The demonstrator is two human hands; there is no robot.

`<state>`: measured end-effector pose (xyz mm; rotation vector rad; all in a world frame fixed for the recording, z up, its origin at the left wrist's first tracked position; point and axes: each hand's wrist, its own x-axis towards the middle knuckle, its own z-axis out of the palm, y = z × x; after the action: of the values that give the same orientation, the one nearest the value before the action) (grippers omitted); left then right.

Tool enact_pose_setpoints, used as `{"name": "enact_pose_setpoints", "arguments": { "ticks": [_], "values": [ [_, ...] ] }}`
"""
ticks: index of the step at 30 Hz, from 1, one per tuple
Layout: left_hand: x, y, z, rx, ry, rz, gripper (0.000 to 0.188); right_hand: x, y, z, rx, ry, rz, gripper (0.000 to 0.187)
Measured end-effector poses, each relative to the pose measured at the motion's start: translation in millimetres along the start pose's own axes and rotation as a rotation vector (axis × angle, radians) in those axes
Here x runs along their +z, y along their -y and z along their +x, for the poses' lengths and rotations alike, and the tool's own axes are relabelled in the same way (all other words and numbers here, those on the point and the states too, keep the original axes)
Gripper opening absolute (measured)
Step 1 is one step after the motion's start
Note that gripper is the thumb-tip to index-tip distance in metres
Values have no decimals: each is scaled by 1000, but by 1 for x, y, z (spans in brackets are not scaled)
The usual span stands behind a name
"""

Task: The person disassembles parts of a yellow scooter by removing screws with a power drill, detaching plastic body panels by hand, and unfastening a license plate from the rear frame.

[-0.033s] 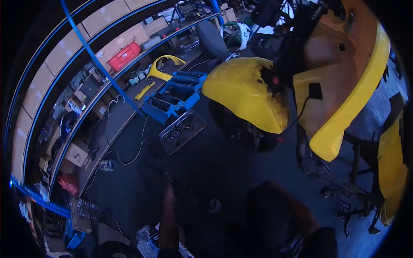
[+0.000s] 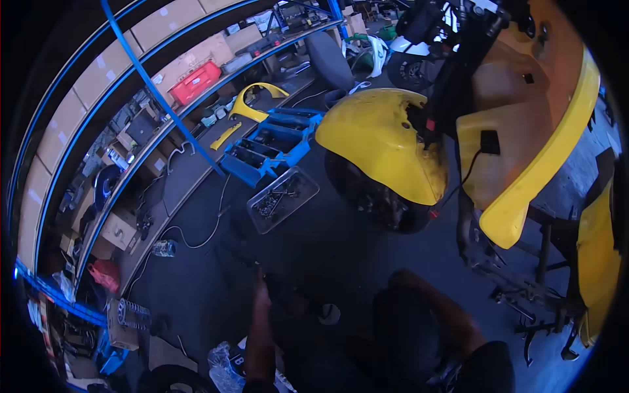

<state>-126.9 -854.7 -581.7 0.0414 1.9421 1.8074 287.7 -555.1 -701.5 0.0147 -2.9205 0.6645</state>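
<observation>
One yellow front fender (image 2: 383,147) sits over one black wheel (image 2: 373,196). One blue toolbox (image 2: 272,145) lies open on the floor, one clear parts tray (image 2: 283,198) beside it, and one red case (image 2: 194,81) rests on the shelf. Two bare forearms show.

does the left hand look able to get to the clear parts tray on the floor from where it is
Probably yes. The left hand is stretched out low over the dark floor, and the clear tray lies ahead of it with only bare floor showing between them. Nothing visibly blocks the way, though it would need a further reach.
</observation>
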Motion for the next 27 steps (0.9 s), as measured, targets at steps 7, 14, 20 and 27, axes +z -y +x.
{"name": "enact_pose_setpoints", "arguments": {
  "ticks": [7,14,20,27],
  "values": [
    [-18,-2,-16,-264,133,-230,41,-146,100,283,918,-255,1029,69],
    [1,-12,-18,-270,-34,-396,37,-141,111,245,383,-3,656,64],
    [5,5,59,-246,16,-447,41,-234,157,73,503,133,963,48],
    [-28,7,210,65,563,-395,59,-305,242,-58,540,-299,925,42]
  ]
}}
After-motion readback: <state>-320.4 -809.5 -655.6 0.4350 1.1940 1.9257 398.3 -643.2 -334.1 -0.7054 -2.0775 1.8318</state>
